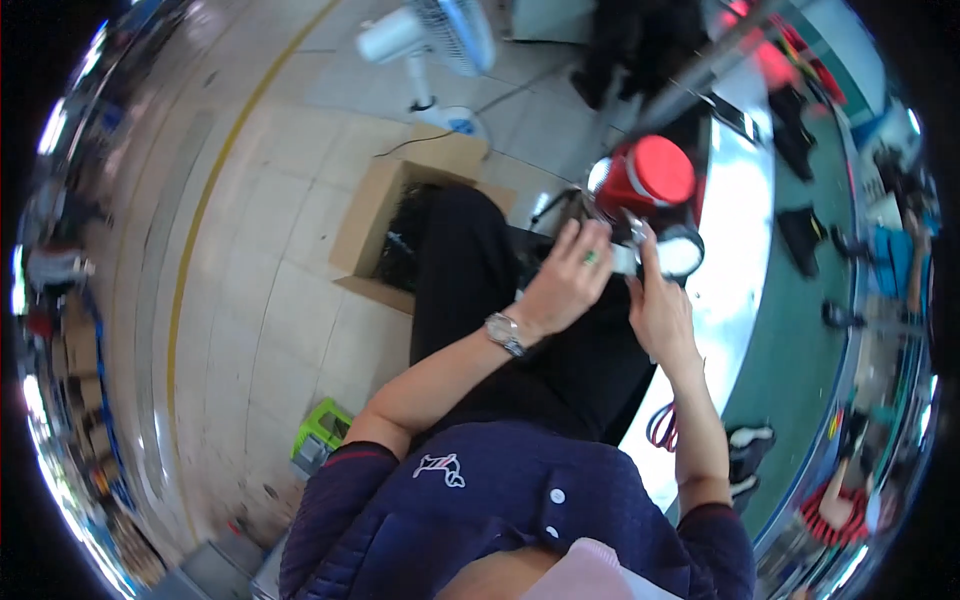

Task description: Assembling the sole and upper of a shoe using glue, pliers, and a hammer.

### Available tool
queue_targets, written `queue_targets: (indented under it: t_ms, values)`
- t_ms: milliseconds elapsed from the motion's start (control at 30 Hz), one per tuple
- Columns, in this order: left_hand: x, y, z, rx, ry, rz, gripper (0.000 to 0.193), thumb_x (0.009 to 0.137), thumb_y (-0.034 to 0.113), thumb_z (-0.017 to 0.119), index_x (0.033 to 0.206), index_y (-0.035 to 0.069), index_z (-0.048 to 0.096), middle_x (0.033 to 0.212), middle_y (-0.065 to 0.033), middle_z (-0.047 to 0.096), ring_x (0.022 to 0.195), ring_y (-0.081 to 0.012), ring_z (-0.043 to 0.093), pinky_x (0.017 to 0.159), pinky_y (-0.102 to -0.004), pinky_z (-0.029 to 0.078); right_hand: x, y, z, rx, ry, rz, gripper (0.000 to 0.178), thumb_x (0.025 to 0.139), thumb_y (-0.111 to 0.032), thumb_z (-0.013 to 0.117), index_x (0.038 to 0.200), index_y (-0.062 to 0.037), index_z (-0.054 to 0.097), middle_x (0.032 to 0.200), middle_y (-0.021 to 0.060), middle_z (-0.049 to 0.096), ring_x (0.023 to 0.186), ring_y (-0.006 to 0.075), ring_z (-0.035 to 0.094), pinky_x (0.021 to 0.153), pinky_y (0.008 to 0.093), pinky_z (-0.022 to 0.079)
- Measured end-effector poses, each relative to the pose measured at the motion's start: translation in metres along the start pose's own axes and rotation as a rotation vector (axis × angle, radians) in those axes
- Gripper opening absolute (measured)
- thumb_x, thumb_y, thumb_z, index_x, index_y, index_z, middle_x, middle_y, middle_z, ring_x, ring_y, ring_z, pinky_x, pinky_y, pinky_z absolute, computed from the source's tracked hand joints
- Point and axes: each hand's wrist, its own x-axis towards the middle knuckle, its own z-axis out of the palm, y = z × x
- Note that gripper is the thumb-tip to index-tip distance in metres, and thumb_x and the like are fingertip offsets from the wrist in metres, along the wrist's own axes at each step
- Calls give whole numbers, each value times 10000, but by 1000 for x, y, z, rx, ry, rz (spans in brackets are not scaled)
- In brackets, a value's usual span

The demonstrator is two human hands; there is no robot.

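My left hand [572, 278], with a ring and a wristwatch, has its fingers bent and drawn together over my lap, at the bench's left edge. Just right of it, my right hand [662, 308] is closed too, its index finger pointing away from me. Between the fingertips is a small pale piece [625, 260]; blur and fingers hide what kind it is and what each hand grips. Beyond my hands stands a red container with a round red lid [664, 170]. Beside my right fingertips sits a round white-topped thing with a dark rim [682, 254].
An open cardboard box [362, 225] with dark contents stands left of my knee. Beyond it is a white fan [415, 45]. The shiny bench [738, 300] runs along my right, with coloured loops [662, 428] on it. A green-and-grey stool [322, 430] is at lower left.
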Motion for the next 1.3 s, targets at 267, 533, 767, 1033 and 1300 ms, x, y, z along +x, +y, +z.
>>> queue_targets:
  t_ms: [267, 533, 767, 1033, 1300]
  values:
    - [1, 4, -10, -492, 29, -323, 730, 649, 112, 824, 1287, -1, 487, 1283, -181, 556, 1192, -333, 534, 988, -387, 445, -9, 2, 14, 78, 118, -48, 719, 903, -120, 556, 1507, -114, 166, 652, 222, 628, 601, 425, 627, 569, 520, 495]
    - [-4, -10, -12, -568, -31, -379, 888, 675, 132, 827, 1411, 39, 338, 1216, -168, 596, 1114, -350, 573, 915, -386, 484, -4, -12, 1, 91, 55, -85, 690, 900, -127, 552, 1497, -134, 205, 676, 246, 635, 655, 441, 641, 619, 523, 512]
    - [0, -33, -26, -725, -184, -330, 1001, 705, 185, 817, 1498, 95, 212, 1346, -64, 564, 1247, -305, 501, 1027, -390, 407, -9, 18, -27, 95, 39, -73, 553, 893, -107, 569, 1412, -137, 378, 886, 267, 659, 838, 461, 640, 755, 520, 503]
    - [-56, -12, -40, -994, -273, -606, 1226, 693, 413, 843, 1520, 43, 17, 1493, -276, 270, 1351, -355, 377, 1083, -408, 364, -35, 35, -42, 39, -199, 71, 484, 927, -102, 564, 1374, -33, 394, 862, 226, 666, 674, 365, 668, 691, 446, 522]
    - [-66, -30, -68, -570, -177, -680, 430, 917, 368, 614, 1087, -27, 603, 985, -194, 615, 886, -361, 620, 751, -390, 509, -49, -20, -30, 365, -554, -41, 530, 962, -175, 552, 1430, -77, 323, 729, 151, 646, 681, 306, 677, 690, 412, 510]
